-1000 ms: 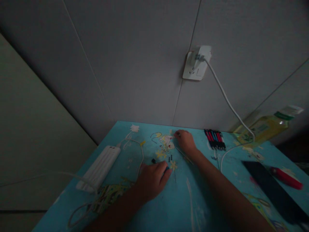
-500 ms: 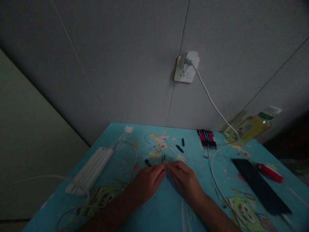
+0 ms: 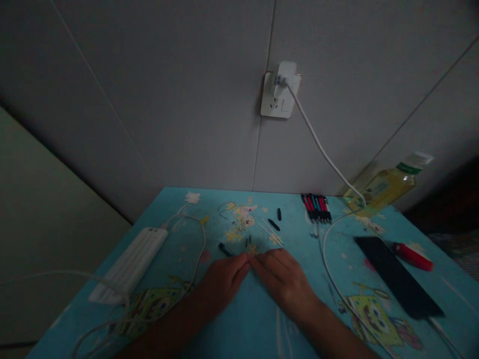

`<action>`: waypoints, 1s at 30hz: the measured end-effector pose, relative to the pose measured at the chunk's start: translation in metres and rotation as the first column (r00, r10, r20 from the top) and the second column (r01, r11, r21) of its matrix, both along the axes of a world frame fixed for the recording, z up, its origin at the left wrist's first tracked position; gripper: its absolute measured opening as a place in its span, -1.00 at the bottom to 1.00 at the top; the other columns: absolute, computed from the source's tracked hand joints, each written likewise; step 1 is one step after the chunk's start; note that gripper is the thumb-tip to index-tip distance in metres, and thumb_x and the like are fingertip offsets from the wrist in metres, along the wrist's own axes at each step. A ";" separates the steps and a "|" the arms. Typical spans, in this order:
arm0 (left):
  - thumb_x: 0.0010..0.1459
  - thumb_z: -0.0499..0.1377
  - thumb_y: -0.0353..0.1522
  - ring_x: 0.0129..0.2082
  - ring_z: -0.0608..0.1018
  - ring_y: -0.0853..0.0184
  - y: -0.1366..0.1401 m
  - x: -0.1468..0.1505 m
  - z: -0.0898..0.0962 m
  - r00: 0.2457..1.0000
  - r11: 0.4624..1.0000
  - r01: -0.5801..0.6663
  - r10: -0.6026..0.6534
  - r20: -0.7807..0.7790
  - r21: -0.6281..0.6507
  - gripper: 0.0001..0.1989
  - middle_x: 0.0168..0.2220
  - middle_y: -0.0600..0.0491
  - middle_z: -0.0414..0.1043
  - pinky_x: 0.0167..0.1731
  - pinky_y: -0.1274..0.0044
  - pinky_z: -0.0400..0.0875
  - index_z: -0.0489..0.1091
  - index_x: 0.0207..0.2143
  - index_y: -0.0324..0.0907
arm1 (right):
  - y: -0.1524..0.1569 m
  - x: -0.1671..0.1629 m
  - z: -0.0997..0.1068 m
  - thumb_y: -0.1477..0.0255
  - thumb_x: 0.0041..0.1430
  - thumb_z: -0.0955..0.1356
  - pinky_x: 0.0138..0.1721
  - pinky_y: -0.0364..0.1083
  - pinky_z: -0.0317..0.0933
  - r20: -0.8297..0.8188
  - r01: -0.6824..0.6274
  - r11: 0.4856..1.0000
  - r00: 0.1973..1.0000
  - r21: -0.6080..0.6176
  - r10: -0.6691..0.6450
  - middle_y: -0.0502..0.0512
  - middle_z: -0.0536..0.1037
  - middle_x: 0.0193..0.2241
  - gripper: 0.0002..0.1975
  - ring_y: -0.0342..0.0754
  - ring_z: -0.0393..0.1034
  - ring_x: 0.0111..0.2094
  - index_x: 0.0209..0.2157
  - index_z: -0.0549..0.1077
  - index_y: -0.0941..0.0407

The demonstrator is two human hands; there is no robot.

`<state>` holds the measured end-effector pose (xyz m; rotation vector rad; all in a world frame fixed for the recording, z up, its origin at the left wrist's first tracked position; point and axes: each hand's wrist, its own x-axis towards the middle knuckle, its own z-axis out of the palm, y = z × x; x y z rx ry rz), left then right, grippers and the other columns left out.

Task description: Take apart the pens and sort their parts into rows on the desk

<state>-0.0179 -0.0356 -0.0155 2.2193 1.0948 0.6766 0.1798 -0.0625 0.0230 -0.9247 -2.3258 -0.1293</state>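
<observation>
My left hand (image 3: 220, 279) and my right hand (image 3: 286, 279) meet fingertip to fingertip low over the table. Both are closed in a pinch; what they hold, if anything, is too small and dark to make out. Just beyond the left fingers lies a dark pen-like piece (image 3: 225, 249). Two tiny dark pieces (image 3: 248, 242) stand out on the cloth ahead of the fingertips. Thin white sticks (image 3: 270, 232) lie past the right hand, with a dark short tube (image 3: 274, 224) and another dark piece (image 3: 279, 214) behind them.
Several pens (image 3: 317, 208) lie in a row at the back. A white power strip (image 3: 129, 264) with cables is on the left. Rightward are a black flat slab (image 3: 398, 276), a red object (image 3: 412, 257) and a bottle of yellow liquid (image 3: 387, 187). A charger (image 3: 285, 75) hangs in the wall socket.
The view has shifted a little, so the table and wall appear slightly further left and higher. Both hands stay together at the fingertips, with little visible change in their pose.
</observation>
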 end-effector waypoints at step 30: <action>0.29 0.08 -0.14 -0.57 0.31 0.42 0.007 -0.004 0.020 0.866 0.921 -0.165 0.306 0.395 -0.352 -0.58 -0.60 0.15 0.25 -0.49 0.59 0.24 0.42 -0.52 -0.20 | 0.034 0.040 -0.027 0.41 0.36 0.21 -0.22 -0.08 0.22 -0.122 0.444 0.727 0.805 -0.524 -0.580 0.11 0.52 -0.34 -0.81 -0.01 0.41 -0.30 -0.27 0.41 0.12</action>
